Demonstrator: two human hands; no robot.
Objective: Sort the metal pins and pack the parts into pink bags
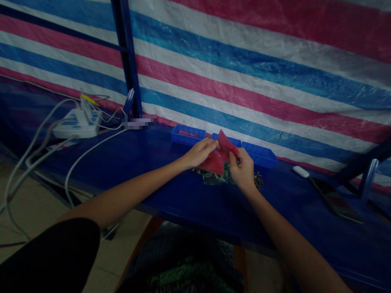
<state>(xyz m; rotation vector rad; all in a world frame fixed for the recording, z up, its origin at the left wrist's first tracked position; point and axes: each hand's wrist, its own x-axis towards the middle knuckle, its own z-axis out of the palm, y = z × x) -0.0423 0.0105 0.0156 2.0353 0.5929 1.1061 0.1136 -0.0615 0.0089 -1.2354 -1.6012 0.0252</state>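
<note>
My left hand and my right hand both pinch a red plastic bag held just above the blue table. The left hand grips the bag's upper left edge, the right hand its right side. Under the bag lies a small pile of dark green parts with thin metal pins showing at the right. What the right fingers hold besides the bag is too dark to tell.
Blue shallow trays stand in a row behind the hands, against a striped tarp wall. A white power strip with cables sits at the far left. A white small device and a dark phone lie to the right. A bag of green parts sits on the floor below.
</note>
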